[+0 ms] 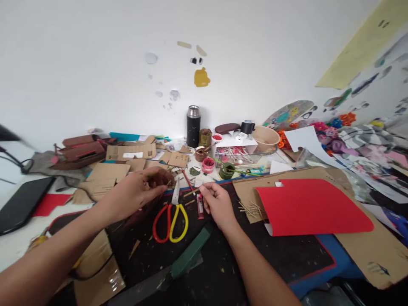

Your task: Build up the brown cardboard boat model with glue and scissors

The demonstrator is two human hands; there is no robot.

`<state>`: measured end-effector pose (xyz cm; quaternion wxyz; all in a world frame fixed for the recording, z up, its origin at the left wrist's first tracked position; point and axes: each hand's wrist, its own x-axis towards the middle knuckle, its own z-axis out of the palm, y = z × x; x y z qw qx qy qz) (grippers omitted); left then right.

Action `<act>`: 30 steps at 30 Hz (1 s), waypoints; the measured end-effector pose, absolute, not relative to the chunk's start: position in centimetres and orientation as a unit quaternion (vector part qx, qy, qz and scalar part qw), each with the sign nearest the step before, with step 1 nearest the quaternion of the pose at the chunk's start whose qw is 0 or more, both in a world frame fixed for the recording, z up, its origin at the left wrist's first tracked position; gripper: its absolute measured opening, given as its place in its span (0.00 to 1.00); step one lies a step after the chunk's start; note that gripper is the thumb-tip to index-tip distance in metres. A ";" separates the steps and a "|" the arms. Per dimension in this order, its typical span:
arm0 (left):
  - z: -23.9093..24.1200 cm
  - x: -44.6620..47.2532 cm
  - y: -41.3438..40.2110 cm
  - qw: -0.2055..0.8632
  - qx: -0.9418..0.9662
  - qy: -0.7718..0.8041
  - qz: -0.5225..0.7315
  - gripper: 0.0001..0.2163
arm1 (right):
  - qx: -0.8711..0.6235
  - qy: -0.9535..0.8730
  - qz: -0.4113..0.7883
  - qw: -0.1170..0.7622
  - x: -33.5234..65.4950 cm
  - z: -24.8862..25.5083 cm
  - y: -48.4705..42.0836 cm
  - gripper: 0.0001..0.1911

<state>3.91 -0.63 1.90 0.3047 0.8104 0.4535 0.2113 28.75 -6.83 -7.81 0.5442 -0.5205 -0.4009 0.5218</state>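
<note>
My left hand (pixel 138 192) is closed with curled fingers, left of the scissors. A dark brown thing (pixel 165 175) shows at its fingertips; its kind is unclear. My right hand (pixel 219 205) pinches a thin brown strip (pixel 191 192) between thumb and index finger. Just below that strip, a small pink-and-white tube (pixel 200 207) lies beside the right fingers. Between both hands are scissors (pixel 175 212) with one red and one yellow handle, blades pointing away. A green-handled knife (pixel 191 250) lies nearer to me on the black mat (pixel 219 270).
Paint jars (pixel 227 171) and a black flask (pixel 193 129) stand at the back. Red paper (pixel 315 208) lies on cardboard (pixel 376 259) at right, beside thin sticks (pixel 250 209). Cardboard scraps (pixel 110 172) and a black phone-like slab (pixel 24 206) lie at left.
</note>
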 end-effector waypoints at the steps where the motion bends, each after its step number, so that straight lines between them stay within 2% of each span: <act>1: 1.5 3.2 -1.1 0.306 0.804 0.463 0.214 0.13 | -0.521 -0.397 0.521 0.548 28.5 -8.0 -6.7 0.24; 11: 0.4 1.1 -2.8 0.279 0.786 0.483 0.266 0.16 | -0.512 -0.422 0.514 0.544 24.9 -6.6 -5.5 0.23; 15: 1.0 0.5 -3.2 0.264 0.785 0.487 0.277 0.13 | -0.498 -0.418 0.504 0.568 23.1 -5.6 -4.0 0.23; 25: 1.3 -0.1 -3.0 0.422 0.713 0.475 0.298 0.18 | -0.475 -0.448 0.510 0.561 20.1 -6.7 -3.9 0.23; 30: 1.5 0.1 -3.2 0.396 0.724 0.478 0.302 0.17 | -0.492 -0.429 0.483 0.583 22.5 -7.1 -3.8 0.23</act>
